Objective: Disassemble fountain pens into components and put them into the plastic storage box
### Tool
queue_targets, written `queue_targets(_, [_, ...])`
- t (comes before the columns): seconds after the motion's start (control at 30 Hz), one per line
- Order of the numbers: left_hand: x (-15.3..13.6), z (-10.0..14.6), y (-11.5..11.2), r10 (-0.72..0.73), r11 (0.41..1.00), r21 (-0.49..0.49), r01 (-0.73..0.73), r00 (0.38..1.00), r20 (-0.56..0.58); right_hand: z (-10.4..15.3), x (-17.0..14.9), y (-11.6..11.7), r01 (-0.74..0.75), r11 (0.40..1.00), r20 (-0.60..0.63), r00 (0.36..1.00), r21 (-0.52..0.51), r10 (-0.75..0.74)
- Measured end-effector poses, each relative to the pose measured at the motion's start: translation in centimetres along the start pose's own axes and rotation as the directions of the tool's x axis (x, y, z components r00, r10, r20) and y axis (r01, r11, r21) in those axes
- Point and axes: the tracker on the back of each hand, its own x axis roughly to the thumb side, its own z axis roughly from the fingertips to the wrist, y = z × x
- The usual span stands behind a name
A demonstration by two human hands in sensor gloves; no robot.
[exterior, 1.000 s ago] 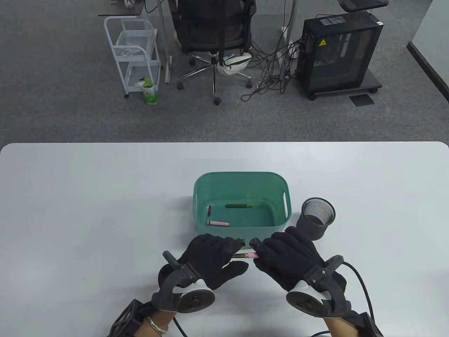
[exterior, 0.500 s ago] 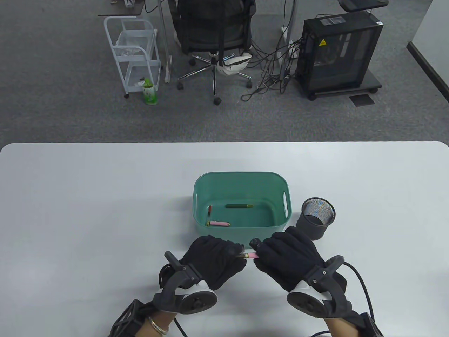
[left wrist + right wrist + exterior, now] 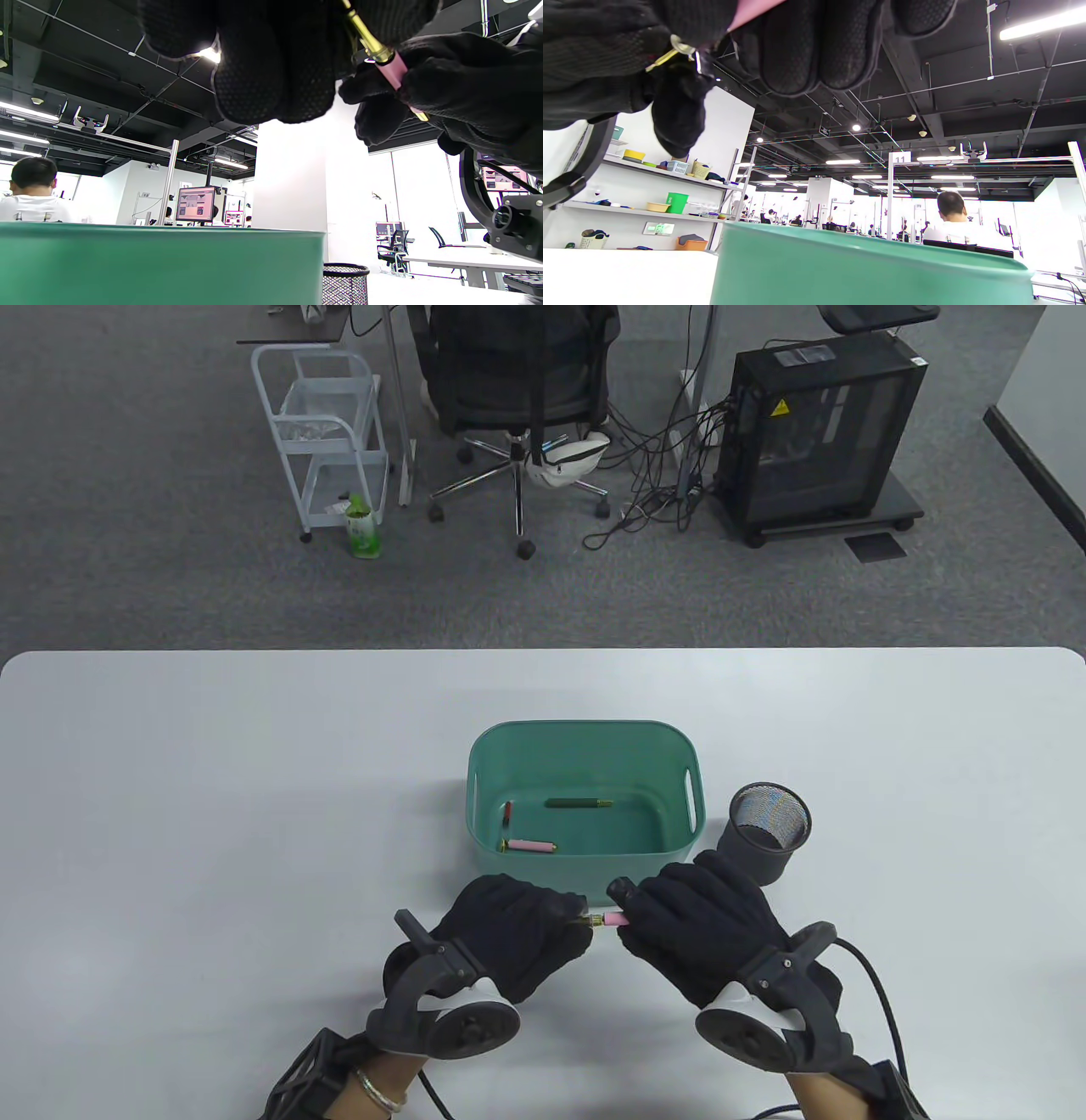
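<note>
A pink fountain pen point(image 3: 604, 920) with gold fittings is held level just in front of the green plastic storage box point(image 3: 484, 768). My left hand point(image 3: 524, 923) grips its gold front end; my right hand point(image 3: 679, 920) grips the pink barrel point(image 3: 392, 70). The left wrist view shows the gold section point(image 3: 368, 39) joined to the barrel between both gloves. The right wrist view shows the pink barrel point(image 3: 751, 10) and a gold end point(image 3: 664, 55). Inside the box lie a pink part point(image 3: 530, 846), a dark green part point(image 3: 579, 803) and a small red part point(image 3: 507, 813).
A black mesh pen cup point(image 3: 769, 830) stands right of the box, close to my right hand. The white table point(image 3: 212, 814) spreads wide to the left and right. An office chair point(image 3: 519, 381), a white cart point(image 3: 327, 432) and a computer tower point(image 3: 819, 432) stand on the floor beyond.
Both hands have stayed on the pen; my left fingers have curled in tighter round the gold end, and my right hand has shifted slightly right.
</note>
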Motion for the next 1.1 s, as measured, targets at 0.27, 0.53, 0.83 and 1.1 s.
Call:
queue_targets(0.27, [-0.7,0.0,0.2,0.02,1.0,0.001,-0.02,0.999,-0.029,0.0,-0.5,-0.2,-0.019,1.0,-0.019,1.0,-0.007,0.019])
queue_targets(0.53, [-1.2,0.1,0.2,0.03,1.0,0.003,-0.03,0.998,-0.049,0.0,-1.4,-0.5,-0.024,1.0,-0.049,0.999,-0.014,0.024])
queue_targets(0.83, [-1.6,0.2,0.6,0.039,0.999,0.015,-0.038,0.997,-0.068,0.1,-2.4,-1.0,-0.032,0.999,-0.084,0.996,-0.032,0.029])
queue_targets(1.1, [-2.1,0.2,0.9,0.037,0.999,0.032,-0.034,0.995,-0.089,0.2,-3.0,-1.5,-0.043,0.998,-0.113,0.993,-0.05,0.037])
